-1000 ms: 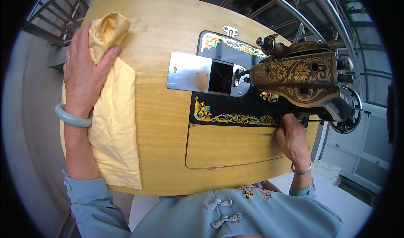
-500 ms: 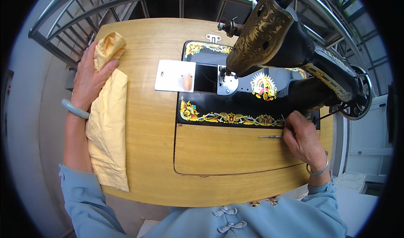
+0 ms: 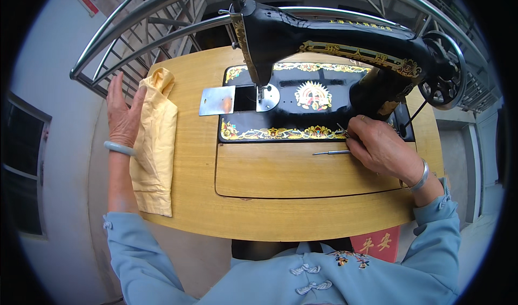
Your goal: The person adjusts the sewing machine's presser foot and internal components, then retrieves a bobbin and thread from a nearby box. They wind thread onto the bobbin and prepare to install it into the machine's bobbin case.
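My left hand (image 3: 123, 115) is open at the table's left edge, its fingers spread upward. Its thumb overlaps a folded yellow cloth (image 3: 156, 148) lying lengthwise there; whether it touches the cloth I cannot tell. By the front right of the black sewing machine's (image 3: 377, 48) base, my right hand (image 3: 380, 146) is closed with its fingertips together. A thin metal tip (image 3: 341, 128) sticks out at those fingers; the rest of it is hidden. Just below, a slim metal tool (image 3: 331, 152) with a narrow shaft lies on the wood, its other end covered by the hand.
The sewing machine stands on a wooden table (image 3: 280, 218). Its slide plate (image 3: 217, 101) is drawn left, exposing a dark opening. The handwheel (image 3: 443, 70) is at the right. Metal railings (image 3: 162, 40) run behind. A red surface with gold lettering (image 3: 377, 244) shows below the table's front edge.
The view has shifted, showing the sewing machine more from the front. My left hand's fingers have spread and loosened from the yellow cloth. My right hand stays by the machine's base.
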`<state>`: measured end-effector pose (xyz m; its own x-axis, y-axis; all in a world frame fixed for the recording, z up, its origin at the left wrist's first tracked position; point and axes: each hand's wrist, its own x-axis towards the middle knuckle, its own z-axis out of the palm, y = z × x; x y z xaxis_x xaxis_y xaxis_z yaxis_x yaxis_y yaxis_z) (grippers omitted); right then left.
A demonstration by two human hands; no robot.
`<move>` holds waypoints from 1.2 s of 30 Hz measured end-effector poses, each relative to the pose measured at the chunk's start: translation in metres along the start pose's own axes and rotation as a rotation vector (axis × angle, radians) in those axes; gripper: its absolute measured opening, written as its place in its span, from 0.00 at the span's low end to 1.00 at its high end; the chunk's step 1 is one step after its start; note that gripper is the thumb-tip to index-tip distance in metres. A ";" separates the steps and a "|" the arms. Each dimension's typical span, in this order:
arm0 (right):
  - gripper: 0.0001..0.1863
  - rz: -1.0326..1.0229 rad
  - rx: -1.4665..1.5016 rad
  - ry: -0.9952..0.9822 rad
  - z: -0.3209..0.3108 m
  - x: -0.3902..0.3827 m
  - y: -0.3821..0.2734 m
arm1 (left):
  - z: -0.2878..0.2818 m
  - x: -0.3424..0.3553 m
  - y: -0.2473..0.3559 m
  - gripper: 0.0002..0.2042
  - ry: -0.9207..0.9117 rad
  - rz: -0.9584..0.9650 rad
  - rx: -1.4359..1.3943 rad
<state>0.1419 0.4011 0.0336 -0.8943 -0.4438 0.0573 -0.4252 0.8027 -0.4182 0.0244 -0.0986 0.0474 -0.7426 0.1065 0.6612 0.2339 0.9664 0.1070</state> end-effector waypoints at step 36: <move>0.11 0.027 -0.097 0.076 0.016 -0.010 0.006 | 0.079 -0.389 0.225 0.20 -0.440 -0.204 -0.712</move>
<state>0.1501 0.4042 0.0161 -0.9120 -0.3931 0.1172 -0.4091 0.8502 -0.3315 0.3160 0.0963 -0.2441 -0.9542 0.1700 0.2460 0.2978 0.6149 0.7302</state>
